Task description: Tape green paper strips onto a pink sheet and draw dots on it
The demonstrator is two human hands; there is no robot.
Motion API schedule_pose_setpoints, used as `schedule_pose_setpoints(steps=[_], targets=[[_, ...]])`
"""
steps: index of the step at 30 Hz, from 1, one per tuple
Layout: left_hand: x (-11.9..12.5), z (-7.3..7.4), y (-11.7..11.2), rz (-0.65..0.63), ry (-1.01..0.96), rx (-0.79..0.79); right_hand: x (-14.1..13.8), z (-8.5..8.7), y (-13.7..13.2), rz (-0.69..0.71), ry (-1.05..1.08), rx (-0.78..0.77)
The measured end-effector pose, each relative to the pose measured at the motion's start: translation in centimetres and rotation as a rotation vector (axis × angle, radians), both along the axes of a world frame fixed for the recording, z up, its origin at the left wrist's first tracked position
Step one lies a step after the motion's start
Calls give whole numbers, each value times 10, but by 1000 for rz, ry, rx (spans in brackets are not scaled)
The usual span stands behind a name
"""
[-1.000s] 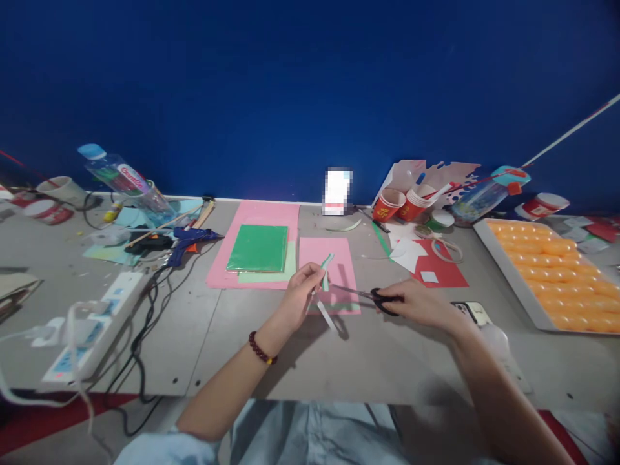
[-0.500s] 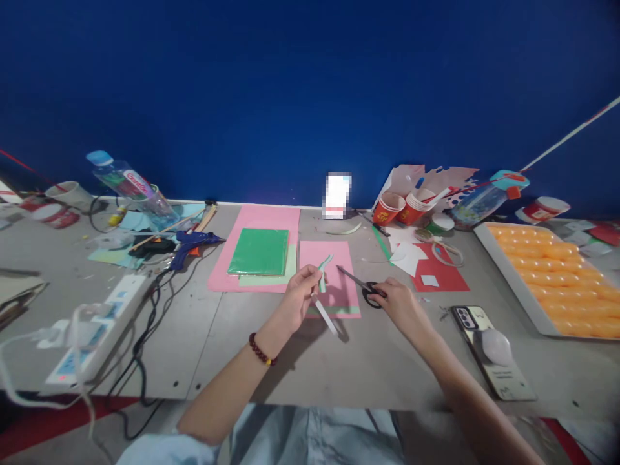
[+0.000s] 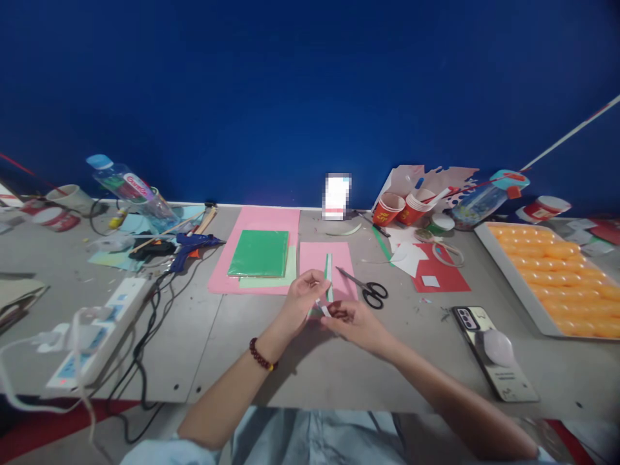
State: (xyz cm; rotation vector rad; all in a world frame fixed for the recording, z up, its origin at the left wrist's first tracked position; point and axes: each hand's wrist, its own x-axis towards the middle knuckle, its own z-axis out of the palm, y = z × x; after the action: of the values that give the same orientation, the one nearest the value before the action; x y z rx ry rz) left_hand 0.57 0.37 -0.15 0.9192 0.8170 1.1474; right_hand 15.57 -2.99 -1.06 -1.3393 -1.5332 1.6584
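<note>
My left hand (image 3: pixel 306 294), a beaded bracelet on its wrist, pinches a narrow green-and-white paper strip (image 3: pixel 329 266) that points up above the fingers. A white end (image 3: pixel 325 311) comes out below them, and the fingertips of my right hand (image 3: pixel 351 321) are closed on it. Whether both ends belong to one strip is hidden by the fingers. Just beyond the right hand lie black-handled scissors (image 3: pixel 374 296), their blades over a pink sheet (image 3: pixel 310 255) under my hands. To the left, a green packet of paper (image 3: pixel 259 253) rests on a larger pink sheet (image 3: pixel 227 278).
A blue glue gun (image 3: pixel 191 248), cords and a white power strip (image 3: pixel 99 336) are on the left. At right are red paper cups (image 3: pixel 387 210), red paper (image 3: pixel 453 281), a phone (image 3: pixel 494 355) and a tray of orange balloon-like shapes (image 3: pixel 547 271). A blue wall (image 3: pixel 310 97) stands behind.
My right hand has let go of the scissors, which now lie on the table, and moved left to the strip's white end. The strip in my left hand now points straighter up.
</note>
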Motion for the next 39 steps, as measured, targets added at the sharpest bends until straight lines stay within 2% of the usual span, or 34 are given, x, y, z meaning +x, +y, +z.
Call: schedule_pose_setpoints(steps=[4,10,12,15,18,20,23,25,27,30,34,37,39], targets=[[1,3,-2,-24,32,50,-2,3,6,13,69,-117],[-1,-2,1,33,-21,99,14,15,12,-58,92,-100],[-3,-4,3,82,-38,94,26,18,18,-124,102,-57],[-5,-2,5,130,-48,78,48,21,33,-297,97,59],[-5,0,5,116,-49,61,70,23,55,-498,88,217],[-4,1,6,99,-42,52,81,23,69,-578,-40,389],[-3,-3,7,104,-26,34,89,18,88,-592,-458,729],[-3,-9,9,120,-6,29,89,10,99,-514,-760,871],[-3,-14,11,131,13,31,87,0,107,-369,-968,929],[-3,-21,12,132,28,13,82,-12,116,-233,-1163,890],[-4,-21,11,143,42,-2,77,-15,121,-287,-1248,693],[-4,-17,10,127,51,-11,67,-8,117,-377,-1051,702],[-3,-15,9,96,53,-22,56,-1,110,-378,-747,680]])
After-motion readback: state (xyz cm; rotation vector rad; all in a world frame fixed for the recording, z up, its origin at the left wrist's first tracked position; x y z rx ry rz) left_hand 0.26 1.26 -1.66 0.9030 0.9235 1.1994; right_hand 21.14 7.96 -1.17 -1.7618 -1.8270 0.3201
